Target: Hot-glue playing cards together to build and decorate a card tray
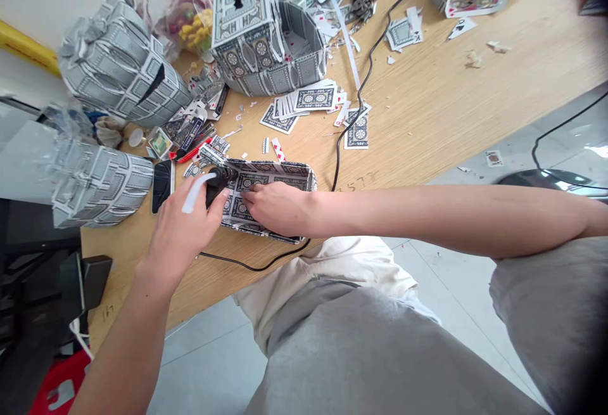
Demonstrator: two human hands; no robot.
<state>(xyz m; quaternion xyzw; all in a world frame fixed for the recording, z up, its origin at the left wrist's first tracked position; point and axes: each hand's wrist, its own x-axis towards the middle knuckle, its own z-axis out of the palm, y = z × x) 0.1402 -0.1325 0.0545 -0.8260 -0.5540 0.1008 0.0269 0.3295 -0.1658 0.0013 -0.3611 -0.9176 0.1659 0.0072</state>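
My left hand (183,228) is wrapped round a black glue gun (216,185) with a white glue stick (197,192) sticking out of its back; its nozzle points at the left end of a shallow tray made of playing cards (275,177). My right hand (278,207) lies inside that tray, fingers curled and pressed down on the card bottom. The tray rests on the wooden table (427,117) near its front edge. The gun's black cable (339,142) runs from under the tray and away across the table.
A tall card-built box (247,16) and an open card box (304,54) stand at the back. Two curved card pieces (118,66) (95,180) lie at the left. Loose cards (313,101) and scraps are scattered mid-table. A phone (162,184) lies left of the tray.
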